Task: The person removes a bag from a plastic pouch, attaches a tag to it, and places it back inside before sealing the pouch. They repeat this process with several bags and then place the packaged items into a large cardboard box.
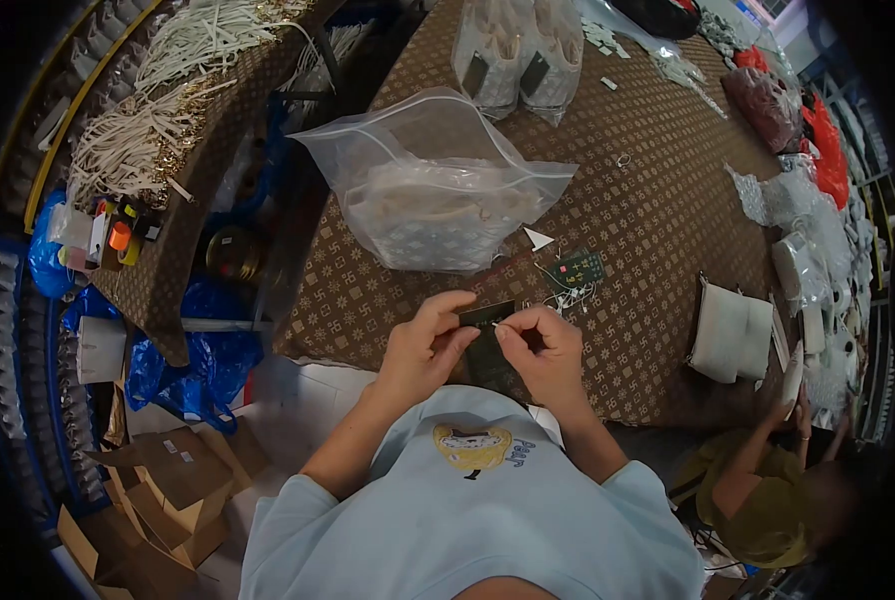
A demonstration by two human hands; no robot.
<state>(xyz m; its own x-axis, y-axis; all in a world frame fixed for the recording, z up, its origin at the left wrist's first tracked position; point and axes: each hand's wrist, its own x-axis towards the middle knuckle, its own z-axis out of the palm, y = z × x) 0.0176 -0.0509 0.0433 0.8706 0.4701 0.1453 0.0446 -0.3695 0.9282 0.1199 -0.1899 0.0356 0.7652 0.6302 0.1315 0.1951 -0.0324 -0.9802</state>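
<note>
Near the table's front edge, my left hand point(430, 345) grips a dark green tag point(486, 315) by its left side. My right hand point(543, 350) is closed at the tag's right side, thumb and forefinger pinched on a small whitish piece too tiny to identify. Just beyond them lies a stack of dark green tags point(580, 270) with thin white strings point(574, 296) beside it. A small white triangular piece point(539, 238) rests left of that stack. Behind my hands a bag in clear zip plastic point(423, 215) stands on the patterned brown table point(658, 260).
Two wrapped bags point(518, 60) stand at the back. A cream pouch point(731, 333) lies at the right, near a co-worker point(758, 490) and piled plastic-wrapped goods point(808, 270). Pale straps point(138, 140) cover a left side table. Cardboard boxes point(168, 490) sit on the floor.
</note>
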